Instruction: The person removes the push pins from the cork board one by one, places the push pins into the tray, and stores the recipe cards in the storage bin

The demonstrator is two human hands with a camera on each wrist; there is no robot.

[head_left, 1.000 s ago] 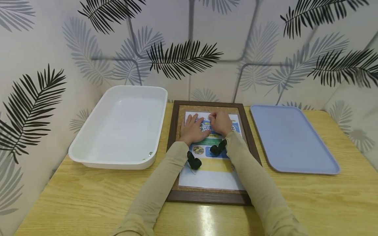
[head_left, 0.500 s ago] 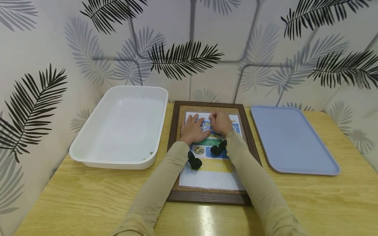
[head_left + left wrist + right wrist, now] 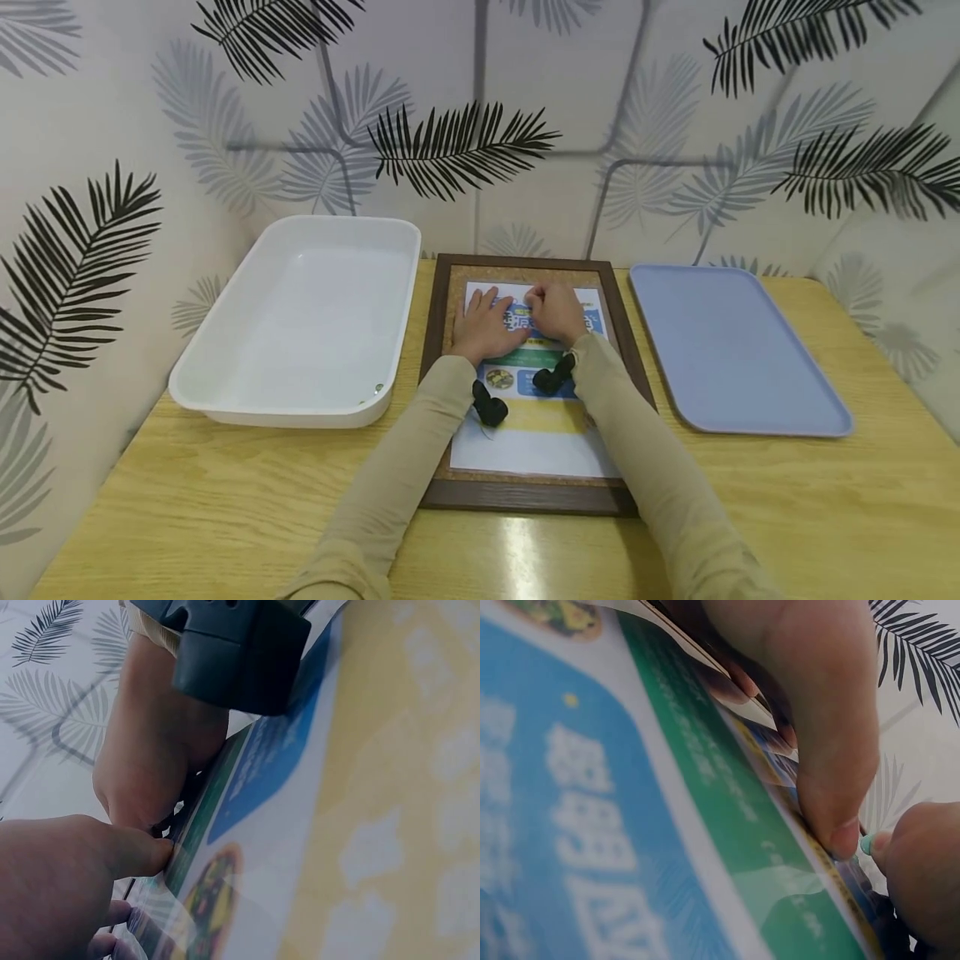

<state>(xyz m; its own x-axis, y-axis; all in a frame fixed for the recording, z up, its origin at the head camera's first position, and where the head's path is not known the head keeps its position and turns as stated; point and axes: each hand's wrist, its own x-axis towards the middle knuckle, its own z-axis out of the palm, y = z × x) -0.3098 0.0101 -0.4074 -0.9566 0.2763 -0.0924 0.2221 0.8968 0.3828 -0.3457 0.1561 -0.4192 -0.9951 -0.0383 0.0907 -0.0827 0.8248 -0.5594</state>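
A glossy printed poster (image 3: 532, 454) lies on a brown-framed corkboard (image 3: 525, 497) in the head view. Spread fingers of my left hand (image 3: 483, 332) rest on its upper left part. Near the poster's top, my right hand (image 3: 558, 315) is curled in a fist with knuckles up. The right wrist view shows that hand (image 3: 926, 870) pinching a small mint-green push pin (image 3: 867, 844), of which just one end shows. Close beside it is my left thumb (image 3: 845, 836), pressed on the poster. In the left wrist view, the right fist (image 3: 154, 761) stands just beyond my left thumb (image 3: 146, 851).
To the left stands a white tub (image 3: 292, 333) with a few tiny things in its near right corner. A flat lavender tray (image 3: 738, 350) lies to the right. Behind the wooden table (image 3: 247, 517) rises a leaf-patterned wall (image 3: 465, 75). Both wrists carry black cameras.
Both hands keep their places on the poster. The whole head view has shifted slightly; nothing else visibly moves.
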